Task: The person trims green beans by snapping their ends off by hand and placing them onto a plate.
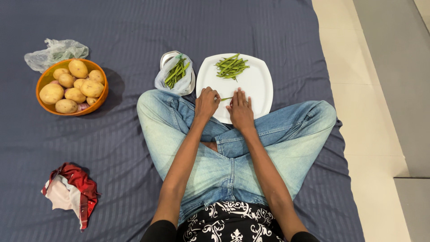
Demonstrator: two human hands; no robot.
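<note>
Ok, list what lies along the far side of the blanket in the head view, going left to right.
Crumpled clear plastic bag → orange bowl of potatoes → steel bowl with a bag of green beans → white plate bearing a pile of green beans.

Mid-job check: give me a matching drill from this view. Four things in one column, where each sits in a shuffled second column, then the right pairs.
Things:
1. potatoes
2. loose green beans
3. red and white cloth
4. single green bean

Places:
A. crumpled on the blue sheet, near left
B. between the left hand and right hand
C. piled at the far side of the white plate
D. in the orange bowl

Pairs: 1-D, 2-C, 3-A, 4-B
</note>
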